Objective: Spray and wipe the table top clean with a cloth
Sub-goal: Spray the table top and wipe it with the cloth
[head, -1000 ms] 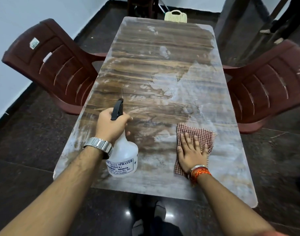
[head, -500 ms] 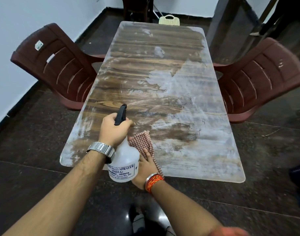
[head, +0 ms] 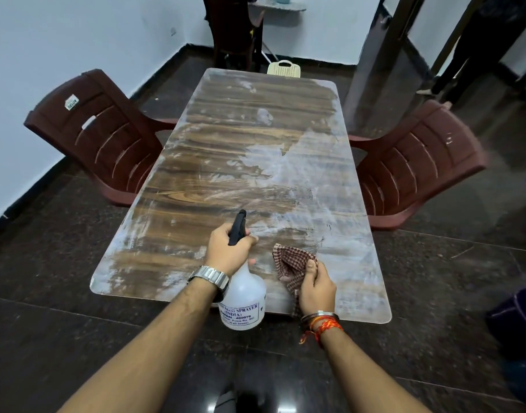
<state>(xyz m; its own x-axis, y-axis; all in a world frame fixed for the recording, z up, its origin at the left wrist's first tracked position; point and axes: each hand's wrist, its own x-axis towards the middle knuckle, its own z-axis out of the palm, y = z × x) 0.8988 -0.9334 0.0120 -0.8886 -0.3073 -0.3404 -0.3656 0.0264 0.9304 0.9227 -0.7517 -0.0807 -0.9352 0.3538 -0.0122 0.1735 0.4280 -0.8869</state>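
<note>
A long wood-grain table top [head: 226,162] stretches away from me, smeared with white streaks, mostly on its right half and near edge. My left hand [head: 226,251] grips the black trigger head of a white spray bottle [head: 243,299], held upright above the table's near edge. Just to its right, my right hand [head: 316,286] holds a bunched red-and-white checked cloth [head: 290,265] lifted off the surface.
A maroon plastic chair [head: 103,141] stands at the table's left side, another [head: 416,165] at its right. A cream chair back [head: 283,68] shows at the far end. A dark pillar [head: 372,61] rises at the back right. A dark blue object [head: 515,317] sits on the floor at right.
My right hand has gone from pressing the cloth flat on the table to lifting it bunched up beside the bottle. The view has pulled back from the table.
</note>
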